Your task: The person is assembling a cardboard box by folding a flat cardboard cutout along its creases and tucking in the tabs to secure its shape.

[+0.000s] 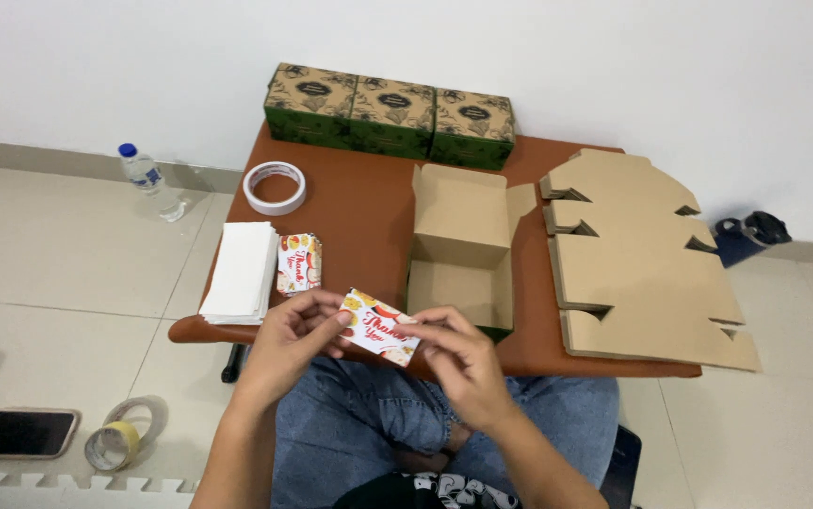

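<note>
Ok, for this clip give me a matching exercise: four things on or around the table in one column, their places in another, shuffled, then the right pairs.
Things:
1. printed card
2. tape roll
3. open cardboard box
4. flat box blanks

Places:
A. stacked at the table's right end
B. held between the left hand and right hand
C. middle of the table, lid up
D. near the table's far left corner, behind the white paper stack

Pairs: 1-B, 2-D, 3-C, 4-A

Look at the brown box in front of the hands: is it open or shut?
Open. The box has its lid flap raised at the back, and its bare cardboard inside shows, with nothing visible in it.
</note>
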